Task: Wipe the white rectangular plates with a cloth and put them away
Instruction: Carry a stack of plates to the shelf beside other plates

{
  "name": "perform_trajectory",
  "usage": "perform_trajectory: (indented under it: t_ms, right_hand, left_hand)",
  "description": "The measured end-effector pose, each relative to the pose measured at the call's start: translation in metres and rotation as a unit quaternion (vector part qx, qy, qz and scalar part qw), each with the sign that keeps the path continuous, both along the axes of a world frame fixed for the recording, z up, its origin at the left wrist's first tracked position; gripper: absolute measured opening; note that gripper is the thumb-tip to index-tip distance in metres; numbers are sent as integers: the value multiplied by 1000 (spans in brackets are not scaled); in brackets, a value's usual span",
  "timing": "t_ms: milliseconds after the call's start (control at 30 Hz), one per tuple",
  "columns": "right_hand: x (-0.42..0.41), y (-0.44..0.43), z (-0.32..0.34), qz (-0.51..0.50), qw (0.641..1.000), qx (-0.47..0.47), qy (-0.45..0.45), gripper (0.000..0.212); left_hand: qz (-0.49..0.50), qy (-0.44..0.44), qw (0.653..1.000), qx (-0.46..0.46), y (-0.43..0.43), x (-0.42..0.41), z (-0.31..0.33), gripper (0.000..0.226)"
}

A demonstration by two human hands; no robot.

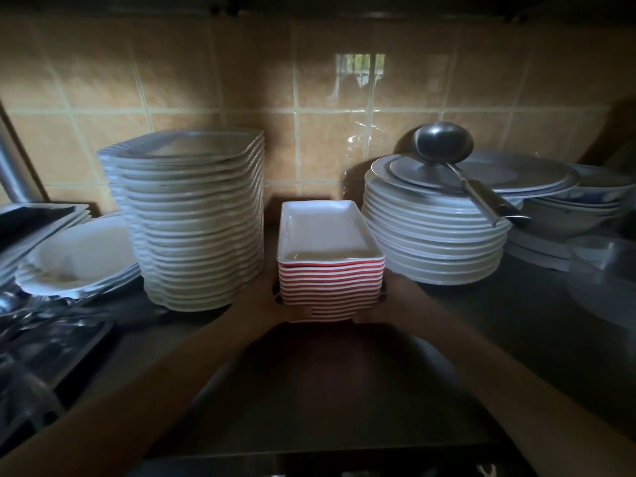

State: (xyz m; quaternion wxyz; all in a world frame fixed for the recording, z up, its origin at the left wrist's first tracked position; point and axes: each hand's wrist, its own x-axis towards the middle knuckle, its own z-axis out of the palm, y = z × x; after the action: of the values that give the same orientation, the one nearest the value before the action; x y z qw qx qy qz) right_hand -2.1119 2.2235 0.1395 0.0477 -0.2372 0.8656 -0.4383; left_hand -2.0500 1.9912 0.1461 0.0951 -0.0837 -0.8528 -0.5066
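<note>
Left grip (270, 299) and right grip (390, 294) each hold one side of the white rectangular red-edged ceramic plate stack (330, 280), pretty dim here.

1. Readable text, labels, brands, numbers or signs: none that I can make out.
2. On the stack of rectangular plates (331, 287) in my grip, the top plate (327, 232) bears a faint red mark on its left inner wall, illegible.

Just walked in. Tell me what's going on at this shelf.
A person holds a stack of rectangular plates, white with red edges, with the left hand and right hand at its sides. It is in the gap between a tall stack of white plates and a pile of round plates with a ladle on top. Whether it is set down yet is unclear.
</note>
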Motion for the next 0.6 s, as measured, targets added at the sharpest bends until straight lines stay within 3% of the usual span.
perform_trajectory:
  t_ms: [333,600]
  right_hand:
    - [-11,-14,3,-77,994,31,73,84]
    - [-24,-28,0,-120,986,0,116,77]
  left_hand:
    - [87,41,994,-56,-8,-21,-8,75]
    - [166,29,984,-56,2,-37,-9,39]
